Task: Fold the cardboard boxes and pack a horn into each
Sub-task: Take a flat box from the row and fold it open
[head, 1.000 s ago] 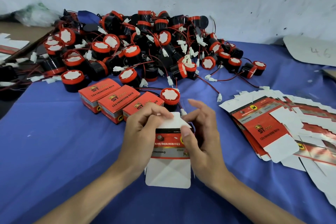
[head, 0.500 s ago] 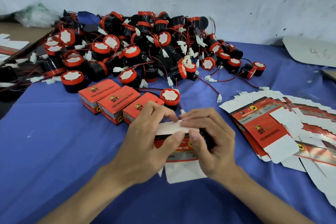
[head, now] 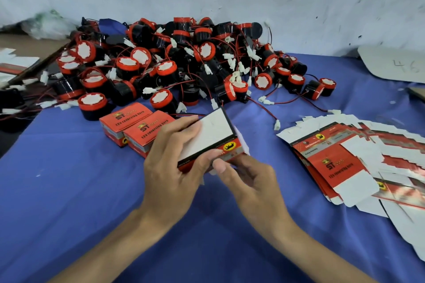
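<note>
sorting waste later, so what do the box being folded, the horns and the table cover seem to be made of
Box: thin printed card, slightly glossy red print, plain white on its unprinted face; folds stay sharp.
Horns: probably moulded plastic, shiny black bodies, red rims.
Cover: seemingly blue cloth, matte, no glare.

Both hands held a half-folded box (head: 213, 133): the left hand (head: 174, 167) gripped it and the right hand (head: 250, 181) pinched its near edge. Behind the box lay piled horns (head: 184, 64), left of it finished boxes (head: 138, 126), right of it flat cartons (head: 340, 158).
</note>
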`<state>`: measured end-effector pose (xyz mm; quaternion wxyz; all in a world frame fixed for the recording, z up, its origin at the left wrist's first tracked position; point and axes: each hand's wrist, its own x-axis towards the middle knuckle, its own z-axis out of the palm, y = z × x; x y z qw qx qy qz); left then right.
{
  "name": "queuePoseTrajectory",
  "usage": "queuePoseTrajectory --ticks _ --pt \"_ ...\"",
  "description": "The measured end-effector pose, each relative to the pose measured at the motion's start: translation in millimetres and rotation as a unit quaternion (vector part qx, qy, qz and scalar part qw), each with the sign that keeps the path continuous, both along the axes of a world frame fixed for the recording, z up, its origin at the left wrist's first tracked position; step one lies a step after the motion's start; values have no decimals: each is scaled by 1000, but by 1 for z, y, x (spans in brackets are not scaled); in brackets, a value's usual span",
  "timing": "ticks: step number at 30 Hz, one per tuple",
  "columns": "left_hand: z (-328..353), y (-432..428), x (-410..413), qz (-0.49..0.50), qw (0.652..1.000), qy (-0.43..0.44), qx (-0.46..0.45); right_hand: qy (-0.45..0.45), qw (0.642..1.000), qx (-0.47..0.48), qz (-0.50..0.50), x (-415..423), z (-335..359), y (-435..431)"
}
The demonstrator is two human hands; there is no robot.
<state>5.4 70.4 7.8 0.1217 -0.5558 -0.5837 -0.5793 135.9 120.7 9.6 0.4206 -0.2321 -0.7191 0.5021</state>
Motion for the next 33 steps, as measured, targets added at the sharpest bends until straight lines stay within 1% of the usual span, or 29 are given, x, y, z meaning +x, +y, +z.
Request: queuePoseTrajectory --ticks 1,3,5,7,10,14,18,22,24,26,30,31,33 --pt "0 0 1 -5 1000 14 15 44 996 -72 33 -2 0 -3" --pt "-2 1 5 -15 999 14 33 125 974 -176 69 -5 -3 -8" --pt "-5 1 9 -29 999 -12 28 176 948 -248 96 -7 -4 -13" --pt "-7 0 13 -53 997 -43 21 189 934 -280 116 -9 -4 -16" --pt "-8 -1 15 -86 993 -70 37 187 932 -286 119 -8 -5 -16" --pt "-9 -4 20 -92 994 -46 37 196 933 -272 127 -7 -3 -15" --pt "-13 -5 21 -107 994 -11 -8 197 941 -251 111 -5 1 -12" --pt "-20 -1 18 -134 989 -22 -66 189 954 -230 28 -5 1 -6" --pt "-23 1 19 -141 984 -2 -109 183 952 -244 10 -4 0 -4" --pt "-24 1 20 -112 984 41 -130 185 946 -266 7 -4 0 -2" --pt "-24 2 22 12 979 130 -159 178 940 -290 23 -3 3 1" --pt "-25 1 24 28 975 149 -163 173 941 -289 32 -3 3 1" --pt "-28 -1 27 28 972 174 -155 168 943 -283 41 0 4 4"
